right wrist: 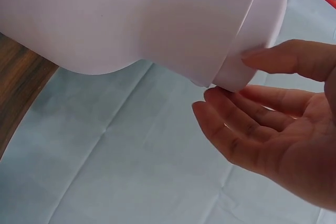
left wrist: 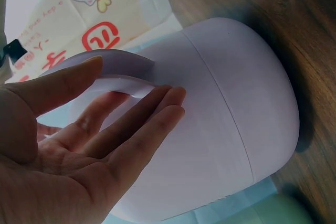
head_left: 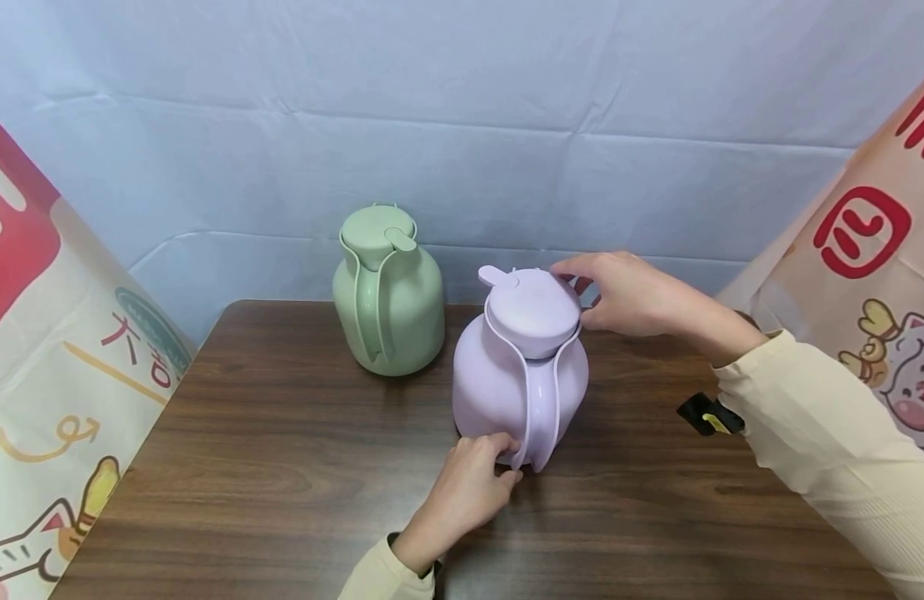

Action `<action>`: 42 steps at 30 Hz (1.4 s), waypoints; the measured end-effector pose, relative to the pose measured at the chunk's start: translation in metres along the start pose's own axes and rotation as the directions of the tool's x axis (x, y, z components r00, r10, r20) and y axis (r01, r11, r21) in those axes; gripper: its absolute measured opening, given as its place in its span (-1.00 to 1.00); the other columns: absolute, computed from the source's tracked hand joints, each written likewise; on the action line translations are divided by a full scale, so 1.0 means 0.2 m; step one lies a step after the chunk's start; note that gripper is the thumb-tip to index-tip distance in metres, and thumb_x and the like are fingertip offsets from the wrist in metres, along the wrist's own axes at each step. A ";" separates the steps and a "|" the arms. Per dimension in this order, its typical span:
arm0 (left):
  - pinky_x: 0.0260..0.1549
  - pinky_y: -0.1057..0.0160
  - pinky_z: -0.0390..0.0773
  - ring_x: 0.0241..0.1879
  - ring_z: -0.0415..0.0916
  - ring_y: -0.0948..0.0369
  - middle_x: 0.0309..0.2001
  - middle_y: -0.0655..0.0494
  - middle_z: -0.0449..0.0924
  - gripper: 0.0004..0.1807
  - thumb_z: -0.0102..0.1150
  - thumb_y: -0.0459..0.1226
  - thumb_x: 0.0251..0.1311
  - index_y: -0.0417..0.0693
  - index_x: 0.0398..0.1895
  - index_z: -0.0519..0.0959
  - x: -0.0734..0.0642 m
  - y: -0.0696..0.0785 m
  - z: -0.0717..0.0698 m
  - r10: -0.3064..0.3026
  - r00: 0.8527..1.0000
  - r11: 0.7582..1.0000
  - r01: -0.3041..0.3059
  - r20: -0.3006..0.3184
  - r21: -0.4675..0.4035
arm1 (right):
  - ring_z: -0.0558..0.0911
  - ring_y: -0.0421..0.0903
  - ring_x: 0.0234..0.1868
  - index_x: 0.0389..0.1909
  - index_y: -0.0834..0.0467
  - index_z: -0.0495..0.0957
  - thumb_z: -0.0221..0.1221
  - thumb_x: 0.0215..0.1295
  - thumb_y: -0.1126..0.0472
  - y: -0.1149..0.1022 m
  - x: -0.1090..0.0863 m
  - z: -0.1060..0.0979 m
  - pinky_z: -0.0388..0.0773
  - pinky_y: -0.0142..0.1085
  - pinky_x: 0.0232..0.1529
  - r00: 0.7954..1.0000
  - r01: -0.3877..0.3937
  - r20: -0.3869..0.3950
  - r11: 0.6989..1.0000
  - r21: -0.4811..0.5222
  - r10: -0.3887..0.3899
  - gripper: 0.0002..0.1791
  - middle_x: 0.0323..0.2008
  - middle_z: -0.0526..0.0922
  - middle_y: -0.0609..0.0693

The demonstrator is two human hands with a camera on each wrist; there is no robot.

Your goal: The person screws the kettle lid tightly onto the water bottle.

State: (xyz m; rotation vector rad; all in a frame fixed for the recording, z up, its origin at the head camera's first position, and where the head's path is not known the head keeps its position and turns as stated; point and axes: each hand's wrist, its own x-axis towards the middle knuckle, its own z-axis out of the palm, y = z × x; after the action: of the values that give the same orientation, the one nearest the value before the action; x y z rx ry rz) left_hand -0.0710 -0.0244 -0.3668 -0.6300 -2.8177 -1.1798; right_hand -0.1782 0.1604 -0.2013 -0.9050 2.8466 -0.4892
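A lilac thermos jug (head_left: 484, 375) stands upright on the table, its handle (head_left: 540, 408) facing me. On top sits its lilac lid (head_left: 536, 312), with a small lever tab (head_left: 497, 276) pointing left. My right hand (head_left: 630, 296) holds the lid's right rear edge between thumb and bent fingers; the right wrist view shows the thumb (right wrist: 278, 60) on the lid's side. Low at the handle, my left hand (head_left: 465, 487) touches the jug with loosely extended fingers (left wrist: 152, 124). In the left wrist view, the handle passes between thumb and fingers without a firm grip.
A green thermos jug (head_left: 409, 308) of the same shape stands behind and left of the lilac one. The brown wooden table (head_left: 282, 467) backs onto a pale blue cloth (head_left: 447, 125). Printed cloths (head_left: 866, 275) hang at both sides. A small black item (head_left: 709, 414) shows by the right sleeve.
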 end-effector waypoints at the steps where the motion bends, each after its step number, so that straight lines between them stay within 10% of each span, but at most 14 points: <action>1: -0.38 0.27 0.49 -0.36 0.56 0.16 -0.35 0.06 0.64 -0.81 0.31 -0.42 -0.14 -0.14 -0.37 0.60 0.00 0.00 0.00 0.000 1.000 1.000 0.000 0.001 -0.001 | 0.55 0.03 -0.14 0.10 0.31 0.41 0.12 -0.12 0.44 0.00 0.00 0.00 0.43 -0.20 -0.32 1.000 0.001 -0.007 1.000 -0.002 -0.001 -0.40 -0.12 0.56 0.14; 19: -0.40 0.27 0.49 -0.38 0.56 0.16 -0.37 0.07 0.64 -0.82 0.31 -0.42 -0.14 -0.14 -0.38 0.60 0.00 0.00 0.00 0.001 1.000 1.000 -0.001 -0.006 -0.004 | 0.59 -0.08 -0.35 0.04 0.40 0.43 0.13 -0.13 0.42 -0.02 -0.02 0.00 0.45 -0.13 -0.20 0.997 -0.075 -0.035 0.997 -0.005 0.075 -0.44 -0.39 0.64 0.04; 42: -0.41 0.27 0.49 -0.38 0.56 0.14 -0.38 0.07 0.64 -0.82 0.31 -0.43 -0.15 -0.12 -0.39 0.60 0.00 0.00 0.00 0.007 1.000 1.000 -0.007 -0.009 -0.003 | 0.57 0.05 -0.19 0.10 0.40 0.39 0.11 -0.13 0.45 0.00 -0.02 0.01 0.45 -0.10 -0.21 0.998 -0.048 -0.035 0.999 0.003 0.048 -0.39 -0.26 0.62 0.16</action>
State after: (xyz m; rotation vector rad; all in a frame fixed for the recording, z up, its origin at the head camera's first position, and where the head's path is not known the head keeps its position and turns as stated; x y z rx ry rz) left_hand -0.0703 -0.0235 -0.3667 -0.6322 -2.8041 -1.1835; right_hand -0.1748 0.1615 -0.2024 -0.8336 2.8913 -0.5077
